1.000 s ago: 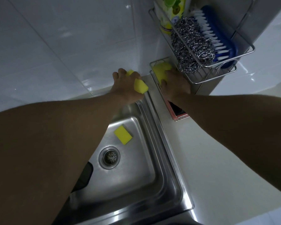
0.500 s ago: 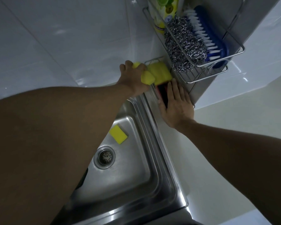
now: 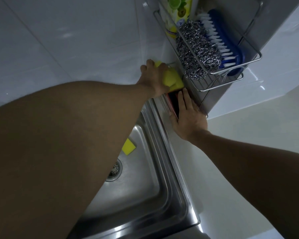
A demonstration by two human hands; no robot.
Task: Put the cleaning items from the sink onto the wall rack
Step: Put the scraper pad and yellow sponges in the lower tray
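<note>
The wall rack (image 3: 235,87) holds steel wool (image 3: 197,52), a blue brush (image 3: 226,40) and a bottle (image 3: 178,12). The left hand (image 3: 154,78) grips a yellow sponge (image 3: 173,80) at the lower shelf; the right hand (image 3: 188,118) lies flat, fingers spread. Another sponge (image 3: 129,146) lies in the sink (image 3: 162,169).

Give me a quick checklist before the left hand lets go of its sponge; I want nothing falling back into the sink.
1. Left hand grips a yellow sponge: ok.
2. Sponge fully seated on the lower rack shelf: cannot tell, the hand hides its underside.
3. Right hand is empty, lying flat by the dark red-edged item under the rack: ok.
4. Upper rack basket has spare room: not ok, steel wool, blue scrub brush and a bottle fill it.
5. Sink cleared: not ok, another yellow sponge lies near the drain.
</note>
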